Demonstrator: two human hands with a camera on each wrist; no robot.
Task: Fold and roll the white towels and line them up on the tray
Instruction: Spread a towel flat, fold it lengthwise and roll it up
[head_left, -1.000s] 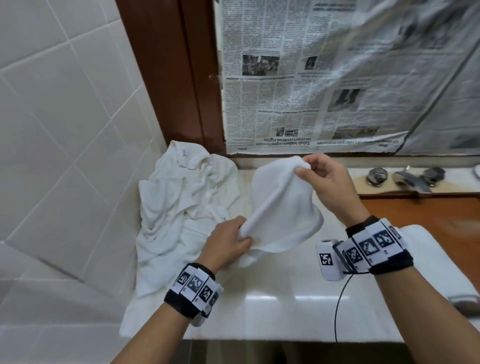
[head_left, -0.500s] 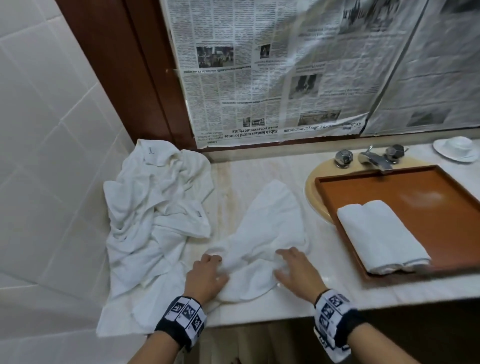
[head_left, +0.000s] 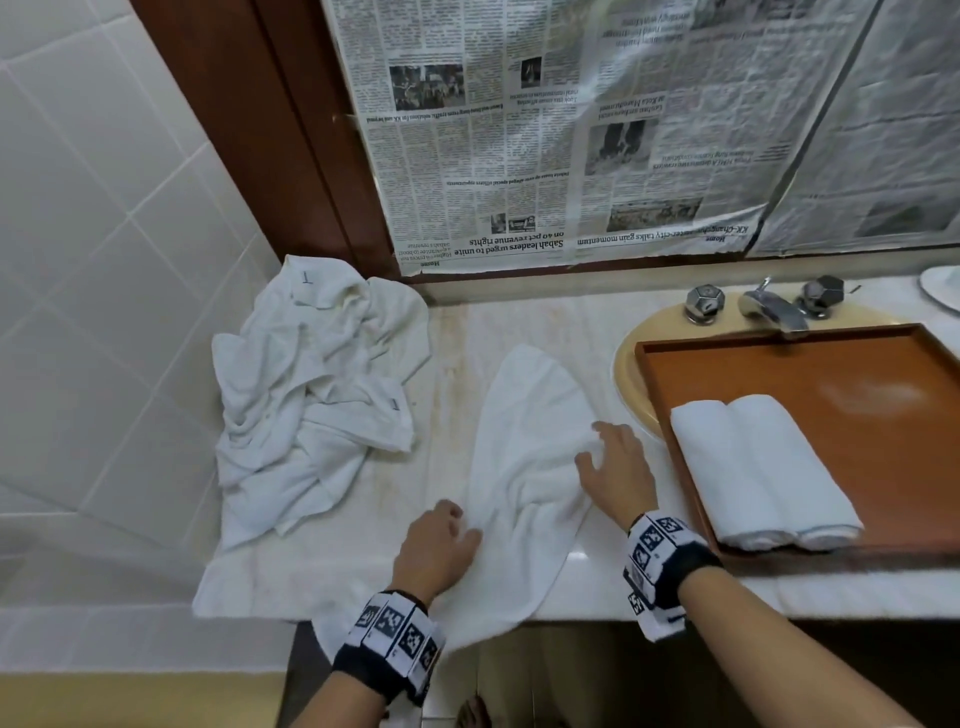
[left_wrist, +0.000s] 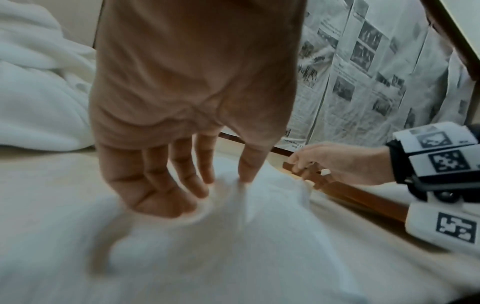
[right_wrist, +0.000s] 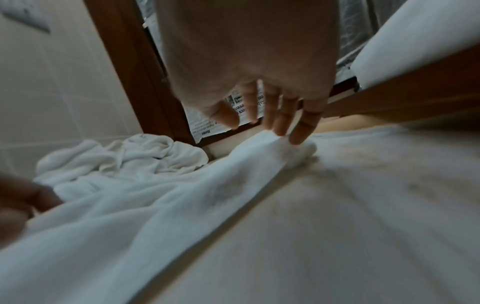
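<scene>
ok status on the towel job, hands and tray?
Left hand and right hand open, flat on the spread towel on the counter. Two rolled towels on the tray. Unfolded pile waiting at left, nothing in the way.

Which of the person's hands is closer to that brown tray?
Right. The right hand rests on the towel just beside the tray; the left hand is at the towel's far side.
</scene>
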